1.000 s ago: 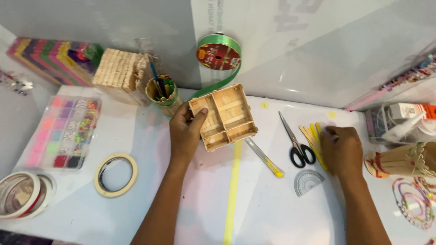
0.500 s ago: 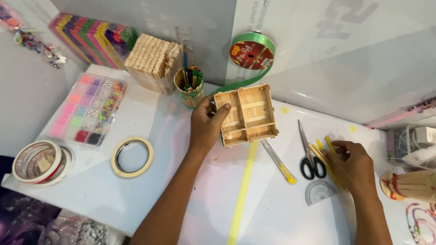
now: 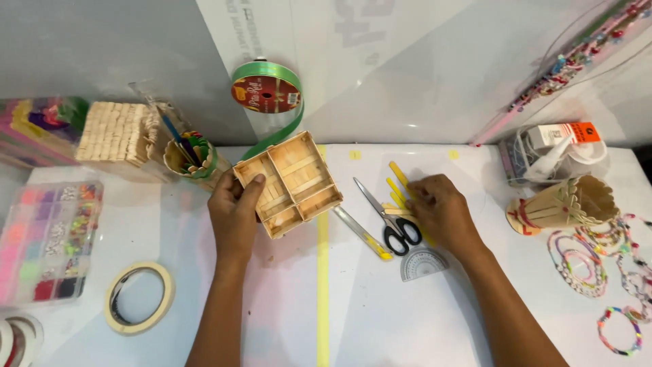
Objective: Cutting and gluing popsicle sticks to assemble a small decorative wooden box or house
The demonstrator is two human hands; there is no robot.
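My left hand (image 3: 234, 214) grips the left edge of a small wooden tray made of craft sticks (image 3: 288, 182), split into compartments and turned at an angle on the white table (image 3: 380, 319). My right hand (image 3: 443, 214) rests palm down on a loose pile of yellow craft sticks (image 3: 398, 178), fingers touching them. Black-handled scissors (image 3: 390, 221) lie between the tray and my right hand, next to a yellow-tipped cutter (image 3: 363, 233) and a clear protractor (image 3: 422, 261).
A green ribbon spool (image 3: 266, 88) leans on the back wall. At left stand a craft-stick block (image 3: 117, 132), a cup of painted sticks (image 3: 192, 156), a bead organiser (image 3: 44, 241) and tape rolls (image 3: 139, 297). A stick cone (image 3: 560, 204) and bead bracelets (image 3: 598, 268) lie right.
The view has swung right and closer. My left hand still holds the wooden tray; my right hand has shifted slightly over the yellow sticks.
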